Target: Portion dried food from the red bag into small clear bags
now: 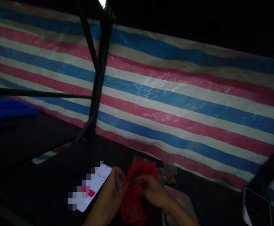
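A crinkled red plastic bag stands at the lower middle of the dark table, its mouth bunched open. My left hand is closed at its left side, with a small clear plastic bag between thumb and fingers. The contents of that small bag are too dim to make out. From the right, my right hand reaches to the mouth of the red bag, fingers curled on its edge. Whether anything else is in those fingers is hidden. Just behind lie small clear bags with brownish contents.
Left of my hands lies a lit phone, partly pixelated. A pale flat object sits under my right forearm. A dark-screened device stands at the lower right. Behind are a striped plastic sheet, a dark metal post and a blue tray.
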A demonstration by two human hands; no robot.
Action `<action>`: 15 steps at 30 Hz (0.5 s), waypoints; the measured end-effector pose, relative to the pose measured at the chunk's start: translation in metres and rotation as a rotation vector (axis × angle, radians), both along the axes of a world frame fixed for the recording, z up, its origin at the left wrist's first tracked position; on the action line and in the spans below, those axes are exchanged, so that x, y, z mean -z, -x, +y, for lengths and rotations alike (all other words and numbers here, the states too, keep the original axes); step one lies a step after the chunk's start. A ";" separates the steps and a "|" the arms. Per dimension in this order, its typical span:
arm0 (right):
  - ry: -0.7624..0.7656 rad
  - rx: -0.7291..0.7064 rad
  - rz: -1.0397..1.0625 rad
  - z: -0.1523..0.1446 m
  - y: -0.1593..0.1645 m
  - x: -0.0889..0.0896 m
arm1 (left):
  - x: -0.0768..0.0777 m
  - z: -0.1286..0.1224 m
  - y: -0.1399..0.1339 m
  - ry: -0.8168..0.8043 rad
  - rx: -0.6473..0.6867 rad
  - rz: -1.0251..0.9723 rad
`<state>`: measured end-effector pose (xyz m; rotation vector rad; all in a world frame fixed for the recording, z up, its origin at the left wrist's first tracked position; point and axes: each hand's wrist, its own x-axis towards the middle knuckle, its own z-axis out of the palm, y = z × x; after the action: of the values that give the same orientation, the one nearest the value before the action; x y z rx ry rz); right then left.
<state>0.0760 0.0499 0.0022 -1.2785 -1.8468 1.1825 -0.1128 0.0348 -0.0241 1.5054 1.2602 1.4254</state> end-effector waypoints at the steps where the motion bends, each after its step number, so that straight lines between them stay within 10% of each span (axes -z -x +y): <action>1: 0.016 0.002 0.038 -0.001 -0.002 -0.003 | -0.002 0.000 0.000 -0.004 0.008 0.021; 10: 0.028 0.015 0.143 -0.018 -0.001 -0.060 | -0.003 -0.004 0.001 -0.025 0.077 0.153; 15: -0.222 0.086 -0.272 -0.030 0.019 -0.079 | 0.000 -0.004 0.000 -0.073 0.081 0.228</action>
<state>0.0567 0.0203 0.0809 -1.4287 -2.0263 0.7633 -0.1130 0.0305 -0.0241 1.7891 1.2762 1.2874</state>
